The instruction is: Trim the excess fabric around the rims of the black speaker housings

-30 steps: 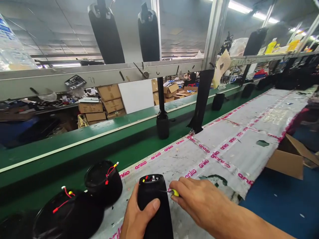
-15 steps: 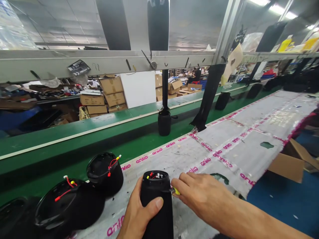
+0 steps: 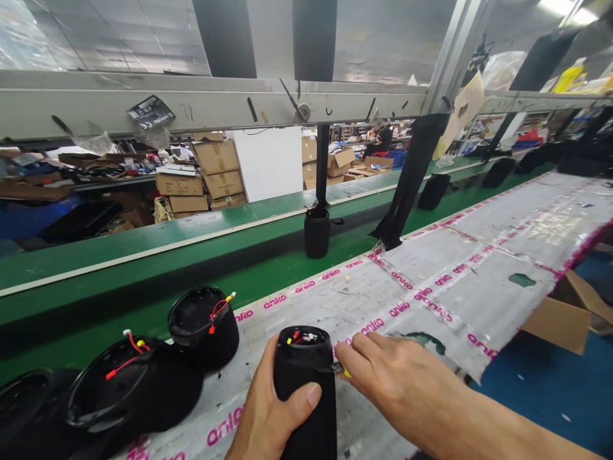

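Observation:
My left hand (image 3: 282, 409) is wrapped round a black fabric-covered speaker housing (image 3: 309, 409), its thumb pressed on the near side. The housing stands upright, its open top showing red wires and small white and yellow connectors inside. At the right of its rim, my right hand (image 3: 383, 377) is closed on a small yellow-handled tool (image 3: 346, 372). The tool's thin grey tip touches the housing's side just below the rim; most of the handle is hidden in my fingers.
Several more black housings, one of them (image 3: 204, 329) with red wires over its rim, stand at left. A plastic-covered bench (image 3: 460, 281) borders a green conveyor (image 3: 268, 243) carrying further housings. A metal beam (image 3: 215, 105) crosses above. An open carton (image 3: 555, 322) is at right.
The camera view has shifted slightly. Both hands keep their grip on the housing and the tool, with the tip still at the rim's right side.

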Demonstrator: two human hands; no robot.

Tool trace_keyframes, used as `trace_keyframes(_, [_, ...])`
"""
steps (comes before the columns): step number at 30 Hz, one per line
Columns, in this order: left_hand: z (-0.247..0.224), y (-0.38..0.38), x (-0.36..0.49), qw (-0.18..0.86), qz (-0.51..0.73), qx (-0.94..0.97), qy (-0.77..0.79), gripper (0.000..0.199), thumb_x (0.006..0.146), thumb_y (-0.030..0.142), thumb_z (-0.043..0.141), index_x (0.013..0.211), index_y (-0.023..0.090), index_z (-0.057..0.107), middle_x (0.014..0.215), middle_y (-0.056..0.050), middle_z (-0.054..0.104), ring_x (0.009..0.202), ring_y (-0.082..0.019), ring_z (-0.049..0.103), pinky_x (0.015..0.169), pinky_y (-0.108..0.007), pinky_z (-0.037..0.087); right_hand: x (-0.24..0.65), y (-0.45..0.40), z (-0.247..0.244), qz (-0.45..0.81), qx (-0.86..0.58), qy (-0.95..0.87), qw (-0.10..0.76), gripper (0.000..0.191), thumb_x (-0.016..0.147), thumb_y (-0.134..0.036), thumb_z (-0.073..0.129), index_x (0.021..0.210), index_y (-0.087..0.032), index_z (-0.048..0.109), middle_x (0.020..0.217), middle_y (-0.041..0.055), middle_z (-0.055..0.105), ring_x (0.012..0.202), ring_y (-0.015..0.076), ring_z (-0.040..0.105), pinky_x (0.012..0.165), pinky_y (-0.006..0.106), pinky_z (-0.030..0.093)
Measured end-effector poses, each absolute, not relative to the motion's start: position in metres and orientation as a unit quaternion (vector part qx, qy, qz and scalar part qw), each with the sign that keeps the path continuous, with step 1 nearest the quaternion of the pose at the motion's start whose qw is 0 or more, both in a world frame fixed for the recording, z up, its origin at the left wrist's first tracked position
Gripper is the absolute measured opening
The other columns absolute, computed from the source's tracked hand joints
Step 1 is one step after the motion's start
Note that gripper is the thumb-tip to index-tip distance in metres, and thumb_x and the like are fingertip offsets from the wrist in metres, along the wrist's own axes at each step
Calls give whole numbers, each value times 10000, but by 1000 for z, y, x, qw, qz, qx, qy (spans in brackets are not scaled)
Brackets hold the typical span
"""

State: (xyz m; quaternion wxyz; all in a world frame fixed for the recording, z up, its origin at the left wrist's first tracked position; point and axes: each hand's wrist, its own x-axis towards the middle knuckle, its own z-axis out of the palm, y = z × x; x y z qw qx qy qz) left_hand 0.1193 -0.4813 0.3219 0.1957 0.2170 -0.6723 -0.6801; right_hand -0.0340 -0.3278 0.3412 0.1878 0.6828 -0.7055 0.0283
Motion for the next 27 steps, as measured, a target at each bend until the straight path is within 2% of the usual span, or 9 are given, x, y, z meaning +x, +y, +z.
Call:
trace_keyframes(5, [314, -478, 120, 226, -633, 275, -688, 820, 674, 540, 791, 1376, 202, 536, 1367, -138, 633, 1302, -408, 543, 1144, -539, 367, -34, -326, 344, -16, 692, -696, 190, 126, 929, -184, 568, 1022, -208, 486, 784, 19, 565, 602, 192, 555, 481, 354, 289])
trace_keyframes(10, [314, -477, 121, 239, -615, 290, -693, 804, 641, 493, 828, 1344, 199, 575, 1346, -146, 647, 1295, -422, 546, 1113, -530, 411, -41, -324, 346, -8, 703, -684, 191, 158, 887, -155, 590, 989, -213, 484, 773, 14, 561, 585, 170, 530, 473, 337, 265])
trace_keyframes(17, [322, -478, 118, 195, -664, 259, -674, 750, 700, 551, 766, 1339, 223, 552, 1314, -104, 665, 1246, -373, 590, 1114, -500, 403, -46, -325, 341, -14, 700, -690, 181, 190, 881, -137, 590, 1020, -209, 483, 791, 11, 556, 587, 175, 530, 462, 343, 254])
trace_keyframes(23, [317, -480, 119, 206, -637, 286, -685, 773, 685, 540, 788, 1340, 209, 547, 1361, -132, 633, 1291, -399, 548, 1123, -519, 387, -41, -328, 333, -9, 685, -712, 155, 195, 911, -187, 597, 1037, -212, 451, 780, 1, 553, 566, 197, 559, 448, 360, 237])
trace_keyframes(27, [316, -480, 117, 179, -643, 279, -690, 689, 742, 557, 726, 1317, 214, 565, 1332, -117, 651, 1265, -378, 567, 1115, -525, 377, -43, -336, 337, -30, 692, -702, 163, 155, 938, -210, 589, 999, -217, 446, 764, -3, 564, 530, 185, 556, 437, 361, 182])
